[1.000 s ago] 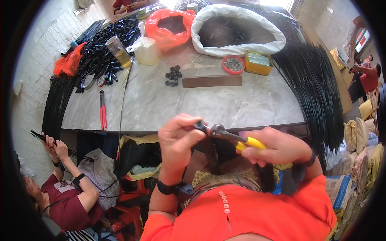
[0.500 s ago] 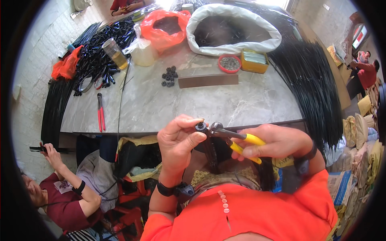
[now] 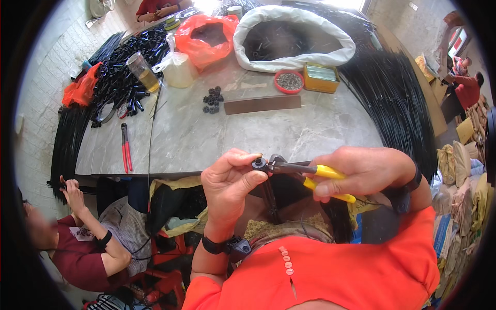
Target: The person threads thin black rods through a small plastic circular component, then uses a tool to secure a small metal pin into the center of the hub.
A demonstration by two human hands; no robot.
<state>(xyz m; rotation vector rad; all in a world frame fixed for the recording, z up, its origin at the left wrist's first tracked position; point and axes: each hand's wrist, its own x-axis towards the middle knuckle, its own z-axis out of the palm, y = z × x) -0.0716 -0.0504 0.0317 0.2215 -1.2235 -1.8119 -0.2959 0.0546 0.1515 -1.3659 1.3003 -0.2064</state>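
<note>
Between the thumb and fingers of my left hand (image 3: 226, 181) is a black tubular piece (image 3: 259, 164) with a round, collared end facing up. A dark stem hangs down below it; how the two join is hidden by my fingers. My right hand (image 3: 356, 168) grips a pair of pincers (image 3: 330, 172) by their yellow handles. Their metal jaws meet the right side of the black piece's end, just off the table's front edge. Whether the jaws clasp anything is too small to tell.
On the grey table (image 3: 206, 139) lie red-handled pincers (image 3: 126, 150), a brown bar (image 3: 262, 104) and small black knobbed parts (image 3: 213, 101). Behind stand a red bowl (image 3: 288, 81), a yellow tin (image 3: 321, 85) and a white sack (image 3: 243, 51). Black strips (image 3: 398, 98) droop at right. A co-worker (image 3: 85, 248) sits left.
My right hand and the yellow handles have moved right and slightly down, and the pincers lie flatter. My left hand holds the black piece in nearly the same place.
</note>
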